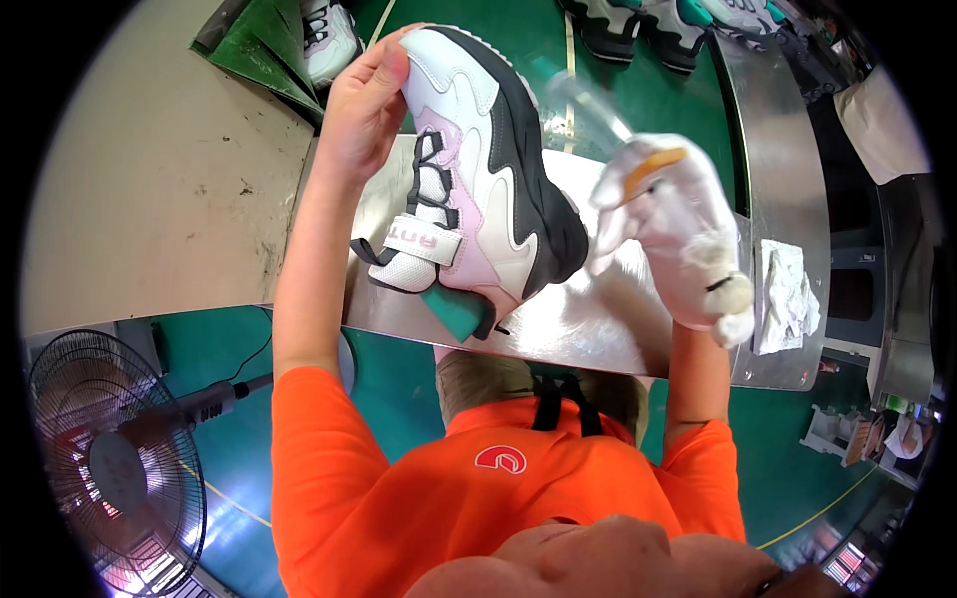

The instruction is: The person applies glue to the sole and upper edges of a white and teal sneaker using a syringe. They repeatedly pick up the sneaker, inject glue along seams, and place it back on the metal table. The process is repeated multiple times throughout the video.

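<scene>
A white, lilac and grey sneaker (488,149) with a thick black sole, dark laces and a strap is tilted toe-up above the metal bench (608,319). My bare left hand (364,115) grips it by the toe, thumb on the upper. A green insert (454,311) shows at the ankle opening. Just right of the heel, my right hand (678,219) in a white glove is closed around a slim tool with an orange-brown part (653,171). The tool's pale far end is smeared by motion, so its kind is unclear. A gap separates it from the sneaker.
A crumpled white cloth (786,297) lies on the bench's right side. More shoes (638,28) stand at the far right; another sits by a green holder (264,50). A beige panel (169,179) borders the left. A floor fan (120,468) stands lower left.
</scene>
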Demonstrator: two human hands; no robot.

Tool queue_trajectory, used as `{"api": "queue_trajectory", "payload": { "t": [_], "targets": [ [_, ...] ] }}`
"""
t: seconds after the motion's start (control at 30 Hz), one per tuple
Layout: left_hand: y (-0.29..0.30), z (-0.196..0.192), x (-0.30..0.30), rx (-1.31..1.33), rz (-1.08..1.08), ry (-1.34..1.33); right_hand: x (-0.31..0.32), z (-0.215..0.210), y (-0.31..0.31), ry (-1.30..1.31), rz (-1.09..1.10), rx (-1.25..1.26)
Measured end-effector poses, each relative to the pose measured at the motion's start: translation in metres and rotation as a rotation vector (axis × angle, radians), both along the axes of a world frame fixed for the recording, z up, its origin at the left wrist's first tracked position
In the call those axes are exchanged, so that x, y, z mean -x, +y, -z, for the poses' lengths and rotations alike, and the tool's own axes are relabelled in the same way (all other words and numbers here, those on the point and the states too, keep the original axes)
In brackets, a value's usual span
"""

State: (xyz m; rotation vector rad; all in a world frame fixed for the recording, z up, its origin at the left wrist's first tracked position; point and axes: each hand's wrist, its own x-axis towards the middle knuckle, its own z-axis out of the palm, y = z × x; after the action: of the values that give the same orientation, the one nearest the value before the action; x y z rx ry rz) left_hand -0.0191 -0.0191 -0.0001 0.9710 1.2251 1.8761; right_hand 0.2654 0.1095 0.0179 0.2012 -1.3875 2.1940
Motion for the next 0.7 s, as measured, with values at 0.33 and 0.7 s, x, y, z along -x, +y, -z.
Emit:
{"api": "queue_trajectory", "payload": {
  "t": [0.33,0.7],
  "targets": [
    [0.032,-0.051,0.008,0.44,0.012,0.488,-0.098,0.011,0.015,-0.313,0.608,-0.296],
    [0.063,0.076,0.18,0.655,-1.086,0.061,-0.176,0.078,-0.013,-0.825,1.159,-0.726]
  ]
}}
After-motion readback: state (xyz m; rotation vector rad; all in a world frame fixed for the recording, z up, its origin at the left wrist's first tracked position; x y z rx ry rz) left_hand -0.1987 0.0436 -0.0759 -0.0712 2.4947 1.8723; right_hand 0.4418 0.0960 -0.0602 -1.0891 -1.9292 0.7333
